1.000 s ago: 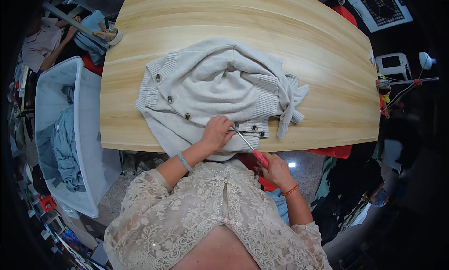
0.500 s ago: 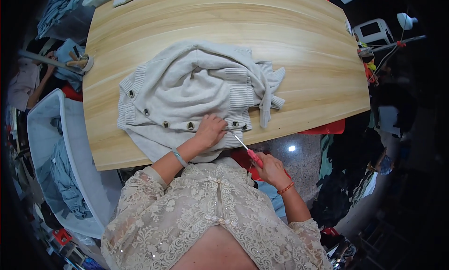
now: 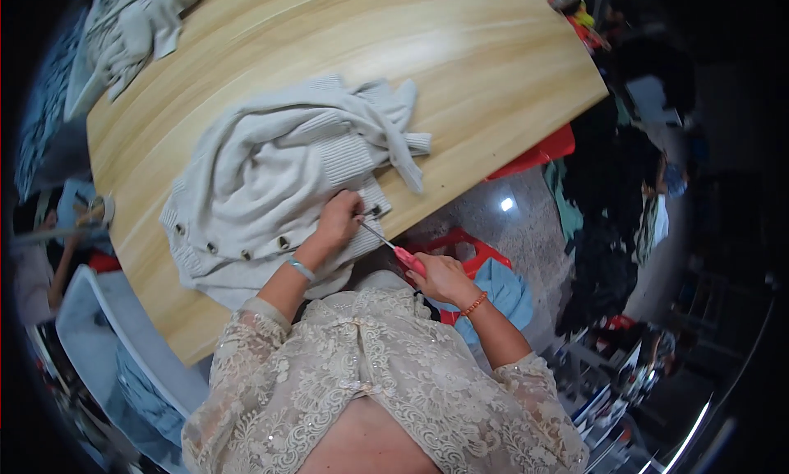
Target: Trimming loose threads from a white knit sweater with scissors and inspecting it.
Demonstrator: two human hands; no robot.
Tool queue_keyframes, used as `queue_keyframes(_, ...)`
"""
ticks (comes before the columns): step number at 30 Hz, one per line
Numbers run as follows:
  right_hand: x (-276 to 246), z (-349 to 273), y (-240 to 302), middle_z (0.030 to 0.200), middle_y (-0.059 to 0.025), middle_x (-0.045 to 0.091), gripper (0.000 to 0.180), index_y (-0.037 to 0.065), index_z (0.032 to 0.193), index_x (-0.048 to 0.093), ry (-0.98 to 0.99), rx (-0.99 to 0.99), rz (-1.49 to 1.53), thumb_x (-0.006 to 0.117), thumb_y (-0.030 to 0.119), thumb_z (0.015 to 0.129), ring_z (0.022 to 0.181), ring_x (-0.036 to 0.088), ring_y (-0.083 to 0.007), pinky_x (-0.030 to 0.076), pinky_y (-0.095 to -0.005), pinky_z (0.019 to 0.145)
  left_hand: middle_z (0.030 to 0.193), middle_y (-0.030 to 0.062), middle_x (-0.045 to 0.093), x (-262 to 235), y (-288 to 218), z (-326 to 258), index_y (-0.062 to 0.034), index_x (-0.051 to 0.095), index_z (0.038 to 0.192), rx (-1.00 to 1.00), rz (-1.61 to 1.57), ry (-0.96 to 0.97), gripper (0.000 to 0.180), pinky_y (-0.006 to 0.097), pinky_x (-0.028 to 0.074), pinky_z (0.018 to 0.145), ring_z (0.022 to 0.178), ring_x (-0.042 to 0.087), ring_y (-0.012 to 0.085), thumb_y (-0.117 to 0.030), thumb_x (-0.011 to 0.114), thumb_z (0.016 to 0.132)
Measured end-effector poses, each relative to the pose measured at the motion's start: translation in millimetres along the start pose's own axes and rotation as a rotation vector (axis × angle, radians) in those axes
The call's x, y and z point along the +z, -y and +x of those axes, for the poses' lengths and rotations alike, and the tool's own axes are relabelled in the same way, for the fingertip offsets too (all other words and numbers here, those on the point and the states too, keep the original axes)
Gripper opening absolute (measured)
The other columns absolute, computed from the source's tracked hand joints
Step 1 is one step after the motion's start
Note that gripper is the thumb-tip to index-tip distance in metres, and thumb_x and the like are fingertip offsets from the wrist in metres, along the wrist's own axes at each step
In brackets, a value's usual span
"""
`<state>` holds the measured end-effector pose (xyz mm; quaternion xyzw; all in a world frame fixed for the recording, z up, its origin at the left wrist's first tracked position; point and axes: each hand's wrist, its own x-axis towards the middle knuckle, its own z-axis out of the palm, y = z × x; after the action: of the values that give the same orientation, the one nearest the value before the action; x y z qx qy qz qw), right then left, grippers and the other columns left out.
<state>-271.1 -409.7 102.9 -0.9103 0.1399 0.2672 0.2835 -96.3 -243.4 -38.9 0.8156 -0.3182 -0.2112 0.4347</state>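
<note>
A light grey knitted cardigan lies bunched on the wooden table, its dark buttons in a row along the near edge. My left hand is closed on the button band, fingers pinching the knit beside a button near the right end. In my right hand is a tool with a pink-red handle and a thin metal shaft. The shaft points up and left, and its tip reaches the cloth at my left fingertips; the tip itself is hidden.
The wooden table spreads beyond the cardigan. More grey knitwear is heaped at the far left corner. A white bin with blue-grey cloth stands at the left. Right of me are a red stool with blue cloth and dark garments on the floor.
The view has turned and shifted, so the table and cardigan appear further left and tilted. Both hands keep their hold; the tool's tip stays at the button band.
</note>
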Motion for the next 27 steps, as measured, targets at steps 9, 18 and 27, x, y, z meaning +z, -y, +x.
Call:
queue_keyframes(9,126,-35,-109,0.101,-0.0232,0.061,0.038,0.006,0.114,0.056,-0.519,0.591,0.183,0.060,0.031,0.087,0.096,0.057,-0.0406,0.047,-0.0463,0.084,0.087,0.0100,0.054,-5,-7,-7,-0.0024,0.058,0.097,0.194,0.150,-0.038,0.022,0.032,0.047,0.067,0.072,0.055,0.0218,-0.004,0.068,0.078)
queue_keyframes(18,197,-74,-169,0.100,-0.0277,0.063,0.052,-0.002,0.104,0.058,-0.242,0.981,0.554,0.054,0.047,0.088,0.097,0.061,-0.0429,0.048,-0.0506,0.083,0.094,0.0108,0.055,-8,-17,-5,-0.0040,0.057,0.101,0.176,0.249,0.093,0.022,0.033,0.048,0.072,0.081,0.057,0.0256,-0.003,0.064,0.080)
queue_keyframes(27,235,-77,-187,0.089,-0.0253,0.066,0.047,0.005,0.122,0.049,-0.868,1.119,0.729,0.055,0.038,0.089,0.084,0.063,-0.0440,0.050,-0.0516,0.074,0.097,0.0124,0.054,-5,-18,1,-0.0025,0.056,0.103,0.189,0.306,0.156,0.020,0.034,0.047,0.073,0.085,0.056,0.0277,-0.005,0.061,0.084)
